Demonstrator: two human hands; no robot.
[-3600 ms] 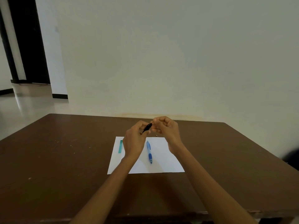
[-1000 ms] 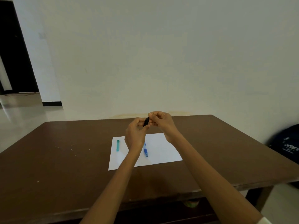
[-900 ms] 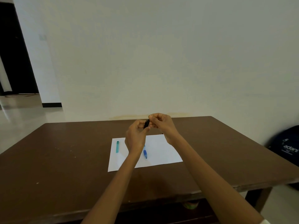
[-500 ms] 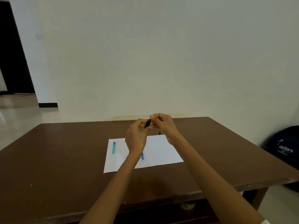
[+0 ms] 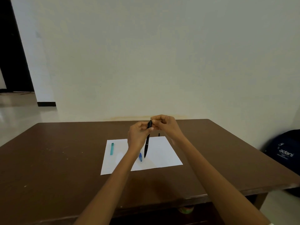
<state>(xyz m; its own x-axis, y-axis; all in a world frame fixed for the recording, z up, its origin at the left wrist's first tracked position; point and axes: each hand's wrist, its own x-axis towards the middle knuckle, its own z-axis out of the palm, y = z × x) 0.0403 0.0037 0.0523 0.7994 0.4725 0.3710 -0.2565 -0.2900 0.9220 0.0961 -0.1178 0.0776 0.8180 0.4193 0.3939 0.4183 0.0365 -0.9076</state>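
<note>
Both hands meet above the far part of a white sheet of paper (image 5: pixel 162 153) that lies on a brown table (image 5: pixel 56 159). Between them they hold a black pen (image 5: pixel 147 143), raised off the sheet. It hangs almost upright, with its tip pointing down at the paper and its top end up at the fingers.

The left hand (image 5: pixel 138 133) has its fingers curled, and the thumb and fingertips pinch the upper part of the pen from the left. The right hand (image 5: pixel 165 125) is also curled, and its fingertips pinch the very top of the pen from the right. The two hands touch, or nearly touch, at that point.

A blue pen (image 5: pixel 140 157) lies on the paper just left of the black pen's tip, mostly hidden behind the left forearm. A short teal stick (image 5: pixel 112 148) lies near the left edge of the sheet. A small black piece (image 5: pixel 159 134) sits on the table just past the far edge of the paper, too small to make out. A dark bag (image 5: pixel 285 153) stands on the floor to the right of the table, against the pale wall (image 5: pixel 162 62).
</note>
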